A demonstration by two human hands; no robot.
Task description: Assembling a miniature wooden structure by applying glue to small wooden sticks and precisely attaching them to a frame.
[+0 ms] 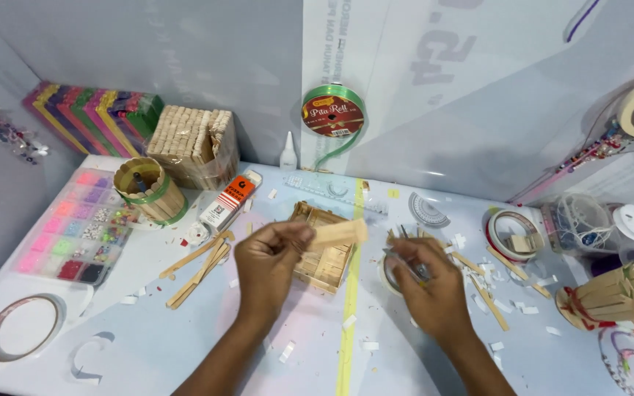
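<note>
My left hand (271,265) pinches a short wooden craft stick (339,233) and holds it level above a flat square tray made of craft sticks (323,249) that lies on the table. My right hand (434,287) is closed around a thin metal tool (403,258), possibly scissors or tweezers, just right of the tray and over a roll of tape (388,275). The two hands are a short gap apart.
Loose craft sticks (198,265) lie left of my left hand, more at the right (487,292). A stick-built cup (148,189), a bead organiser box (75,231), a stick bundle (192,145), a glue tube (229,202), a ribbon spool (332,111), tape rolls (511,233) and a stick basket (618,295) stand around.
</note>
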